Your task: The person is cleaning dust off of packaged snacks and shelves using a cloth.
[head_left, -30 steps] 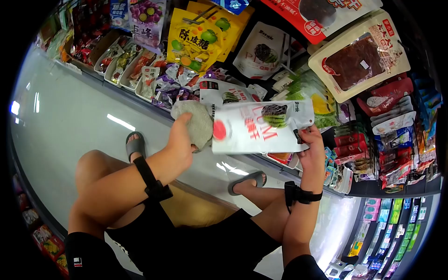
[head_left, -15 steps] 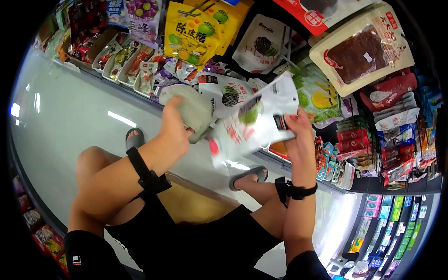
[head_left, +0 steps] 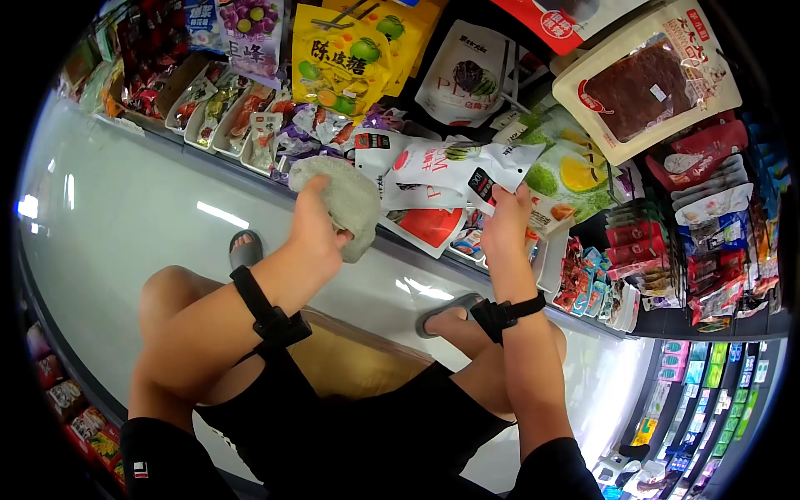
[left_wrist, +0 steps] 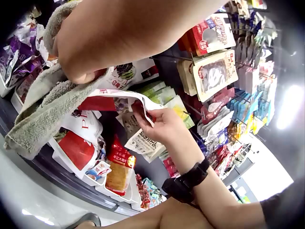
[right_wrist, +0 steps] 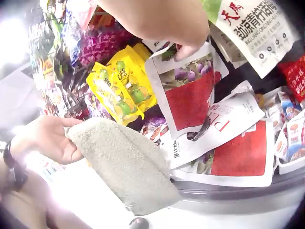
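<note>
A grey-green cloth [head_left: 354,204] hangs from my left hand [head_left: 315,223], whose fingers grip its edge. My right hand [head_left: 507,223] pinches one end of a white plum pouch [head_left: 467,167], which lies over another white pouch [head_left: 373,154] at the shelf front. The right wrist view shows the held pouch's back with a red panel [right_wrist: 190,102], beside the cloth [right_wrist: 126,164]. In the left wrist view, the right hand [left_wrist: 164,126] holds the pouch's edge between thumb and fingers.
Yellow candy bags [head_left: 342,62] and a white pouch [head_left: 468,75] hang behind. A large beige pack [head_left: 650,83] hangs at upper right. Trays of small packets [head_left: 242,117] line the shelf edge, and a cardboard piece [head_left: 354,358] lies on the floor.
My right hand has moved the pouch up and away onto the shelf-front pouches, turning it. The left hand with the cloth has shifted only slightly.
</note>
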Demonstrator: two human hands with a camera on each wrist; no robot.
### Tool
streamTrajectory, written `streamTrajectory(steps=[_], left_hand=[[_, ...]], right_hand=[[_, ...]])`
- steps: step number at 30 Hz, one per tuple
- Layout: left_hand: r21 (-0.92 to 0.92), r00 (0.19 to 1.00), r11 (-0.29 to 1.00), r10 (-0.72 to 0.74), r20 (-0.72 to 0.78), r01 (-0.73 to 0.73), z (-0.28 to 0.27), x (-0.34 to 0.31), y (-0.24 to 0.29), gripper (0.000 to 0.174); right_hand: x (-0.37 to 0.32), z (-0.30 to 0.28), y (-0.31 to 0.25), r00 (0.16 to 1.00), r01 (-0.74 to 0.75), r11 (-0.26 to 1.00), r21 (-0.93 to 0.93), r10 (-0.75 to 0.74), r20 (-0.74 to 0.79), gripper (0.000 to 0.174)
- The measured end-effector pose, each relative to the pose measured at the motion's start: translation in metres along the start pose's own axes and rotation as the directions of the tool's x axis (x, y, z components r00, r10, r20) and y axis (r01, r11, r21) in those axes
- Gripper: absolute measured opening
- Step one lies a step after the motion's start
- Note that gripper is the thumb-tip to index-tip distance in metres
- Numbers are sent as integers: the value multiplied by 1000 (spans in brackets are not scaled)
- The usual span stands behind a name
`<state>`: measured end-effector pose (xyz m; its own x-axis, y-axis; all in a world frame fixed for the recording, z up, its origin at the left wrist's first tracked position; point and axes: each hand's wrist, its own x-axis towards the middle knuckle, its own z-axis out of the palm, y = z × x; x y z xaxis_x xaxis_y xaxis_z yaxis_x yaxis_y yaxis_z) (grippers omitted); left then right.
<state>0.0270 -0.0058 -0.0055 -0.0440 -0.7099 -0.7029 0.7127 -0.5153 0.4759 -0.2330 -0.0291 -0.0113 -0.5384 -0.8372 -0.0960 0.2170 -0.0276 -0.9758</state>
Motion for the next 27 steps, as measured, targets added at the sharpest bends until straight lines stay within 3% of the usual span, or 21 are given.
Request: streamTrajectory(steps=[7, 9, 12, 17, 20, 22, 25, 27], left_hand=[[45, 1000, 999, 6, 13, -6, 1, -1, -8, 49], [57, 1000, 998, -1, 12, 0, 2, -3, -8, 49], [69, 1000, 998, -12, -4, 12, 5, -5, -7, 50], [66, 1000, 998, -10, -25, 11, 3, -2, -9, 51], [73, 999, 997, -28, 41, 25, -1, -3, -9, 56], [68, 998, 997, -28, 61, 24, -1, -4, -9, 56], [41, 999, 998, -51, 17, 51, 5, -10, -8, 53], [68, 997, 996, -61, 46, 58, 1, -3, -9, 54]], right_hand=[[-1, 3, -3, 996, -15, 1000, -3, 15, 92, 30], [-6, 4, -13, 923, -364, 925, 109, 342, 177, 19], [-12, 9, -16, 882, -428, 896, 119, 386, 271, 13], [1, 6, -3, 883, -408, 889, 206, 328, 335, 15], [0, 12, -8, 865, -485, 821, 301, 397, 308, 16], [-10, 21, -14, 831, -550, 685, 478, 388, 399, 17], [11, 16, 17, 878, -456, 756, 469, 298, 374, 19], [24, 6, 32, 879, -405, 870, 282, 285, 384, 21]])
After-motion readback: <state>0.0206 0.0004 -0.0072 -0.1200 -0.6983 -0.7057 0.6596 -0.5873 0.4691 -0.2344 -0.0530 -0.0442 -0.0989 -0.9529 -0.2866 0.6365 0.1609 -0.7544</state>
